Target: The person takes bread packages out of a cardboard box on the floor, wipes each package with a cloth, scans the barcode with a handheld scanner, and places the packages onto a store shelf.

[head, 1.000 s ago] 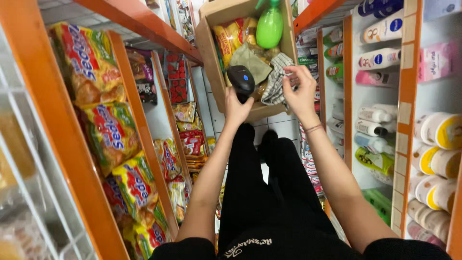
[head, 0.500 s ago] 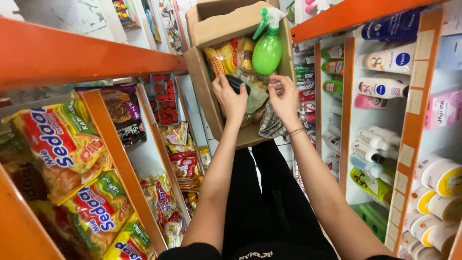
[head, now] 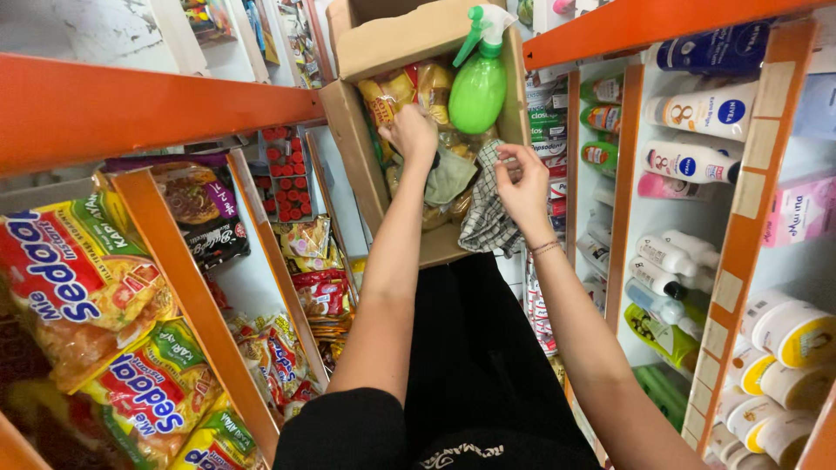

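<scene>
An open cardboard box [head: 350,130] sits in front of me between two shelf racks. Inside it are yellow snack packets [head: 389,92], a green spray bottle [head: 477,89] with a white trigger, a grey-green cloth [head: 449,178] and a black-and-white checkered cloth [head: 486,218]. My left hand [head: 411,135] reaches into the box among the packets with its fingers curled; what is under it is hidden. My right hand [head: 524,187] grips the checkered cloth at the box's right side, below the spray bottle.
An orange rack [head: 148,104] on the left holds noodle packets [head: 83,278] and snack bags [head: 305,261]. The orange rack on the right [head: 740,209] carries lotion bottles [head: 697,113] and round tubs [head: 784,335]. My black-clothed legs [head: 470,365] fill the narrow aisle.
My left hand, which held a black hand-held device above the box, has gone down into the box and the device is out of sight. My right hand has stayed on the checkered cloth.
</scene>
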